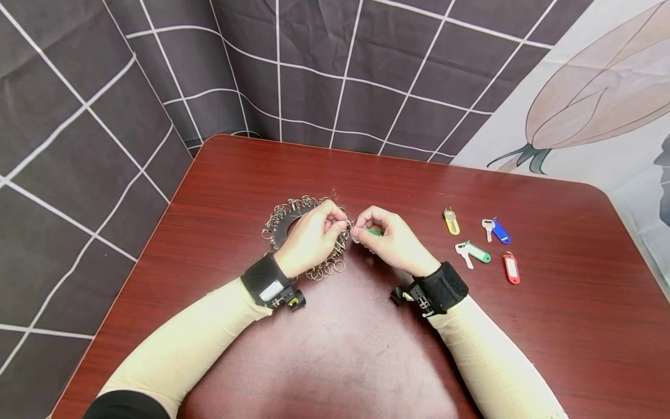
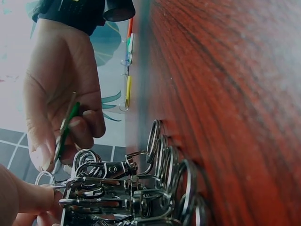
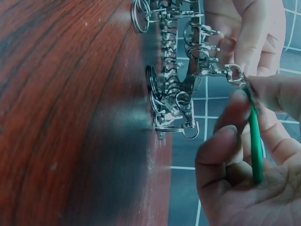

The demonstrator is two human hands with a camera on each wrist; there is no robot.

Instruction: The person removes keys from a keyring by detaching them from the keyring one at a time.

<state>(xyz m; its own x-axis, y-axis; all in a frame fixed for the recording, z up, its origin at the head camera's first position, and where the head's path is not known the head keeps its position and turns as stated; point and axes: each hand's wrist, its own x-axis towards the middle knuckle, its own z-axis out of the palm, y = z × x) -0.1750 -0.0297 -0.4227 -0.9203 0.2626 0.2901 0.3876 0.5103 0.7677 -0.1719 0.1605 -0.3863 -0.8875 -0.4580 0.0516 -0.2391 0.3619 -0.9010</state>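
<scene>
Pinching a green key tag (image 1: 373,232) in the right hand (image 1: 394,241), just beside the pile of metal key rings (image 1: 293,224) on the red-brown table (image 1: 471,326); left hand (image 1: 313,237) pinching one clasp (image 3: 233,73) from that pile, fingertips nearly meeting.

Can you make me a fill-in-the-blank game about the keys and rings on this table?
1. The right hand pinches a tag whose colour is ____.
2. The left hand rests on a pile of metal ____.
3. The tags lying apart on the table, to the right of both hands, number ____.
4. The tag nearest the table's right edge is ____.

Missing words: green; rings; four; red
</scene>
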